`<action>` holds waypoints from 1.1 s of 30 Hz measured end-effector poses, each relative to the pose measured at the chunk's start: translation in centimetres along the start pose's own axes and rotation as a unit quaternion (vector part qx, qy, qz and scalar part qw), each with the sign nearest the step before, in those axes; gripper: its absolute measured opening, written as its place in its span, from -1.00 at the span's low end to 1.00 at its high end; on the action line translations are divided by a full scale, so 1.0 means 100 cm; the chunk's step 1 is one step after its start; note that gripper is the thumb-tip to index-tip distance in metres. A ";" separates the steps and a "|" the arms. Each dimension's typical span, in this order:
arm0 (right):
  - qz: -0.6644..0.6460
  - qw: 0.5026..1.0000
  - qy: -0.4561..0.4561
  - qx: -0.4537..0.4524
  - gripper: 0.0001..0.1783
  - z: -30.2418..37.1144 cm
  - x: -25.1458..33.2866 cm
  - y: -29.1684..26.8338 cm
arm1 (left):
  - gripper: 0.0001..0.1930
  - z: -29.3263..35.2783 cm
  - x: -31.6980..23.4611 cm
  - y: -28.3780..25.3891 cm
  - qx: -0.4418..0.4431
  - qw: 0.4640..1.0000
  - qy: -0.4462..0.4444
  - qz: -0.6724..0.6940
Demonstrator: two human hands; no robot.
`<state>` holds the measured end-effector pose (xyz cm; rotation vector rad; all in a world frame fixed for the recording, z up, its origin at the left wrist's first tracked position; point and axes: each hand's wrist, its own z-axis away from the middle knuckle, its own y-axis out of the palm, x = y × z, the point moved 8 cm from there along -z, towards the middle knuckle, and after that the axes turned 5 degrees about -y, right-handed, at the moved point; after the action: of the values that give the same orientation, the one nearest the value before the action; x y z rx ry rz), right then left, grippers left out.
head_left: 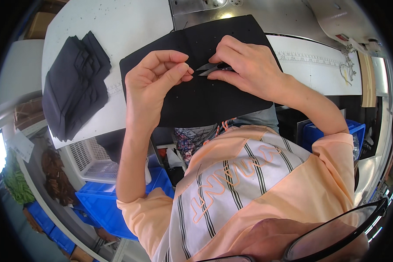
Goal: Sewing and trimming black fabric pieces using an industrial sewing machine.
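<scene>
While the glasses (332, 231) and striped shirt (222, 187) sit closest, both hands work further out, over a black cloth (196, 105). The left hand (155, 76) has its thumb and fingertips drawn close together; whether they pinch something thin, I cannot tell. The right hand (251, 65) holds snips (208, 70), their blades parted and pointing at the left fingertips. Beneath both hands, the cloth spreads from over the near edge of a white table (118, 26) to a metal plate (266, 17) beyond. On the table, left of the cloth and apart from it, lies a pile (76, 87) of dark folded pieces. To the right runs a printed scale (305, 56), and past it, upper right, stands a pale machine (347, 22).
</scene>
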<state>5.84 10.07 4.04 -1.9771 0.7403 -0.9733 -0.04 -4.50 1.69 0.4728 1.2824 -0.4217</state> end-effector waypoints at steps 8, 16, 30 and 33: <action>0.043 0.999 -0.030 -0.015 -0.70 -0.002 0.008 -0.001 | -0.82 -0.002 -0.003 0.010 0.027 0.997 0.012 0.066; 0.043 0.999 -0.023 -0.007 -0.75 -0.004 0.008 0.001 | -0.83 0.013 -0.002 0.003 0.009 0.992 0.020 0.122; -0.128 0.927 0.312 -0.162 -0.80 0.096 -0.144 -0.085 | -0.67 0.160 0.008 0.009 -0.201 0.799 0.177 -0.538; -0.119 0.945 0.250 -0.176 -0.78 0.089 -0.135 -0.085 | -0.60 0.130 0.001 0.060 -0.150 0.717 0.269 -0.625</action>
<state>7.31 28.19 2.77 -2.1815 1.0218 -1.6193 13.71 -6.78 4.99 -0.7271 2.1009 -1.2365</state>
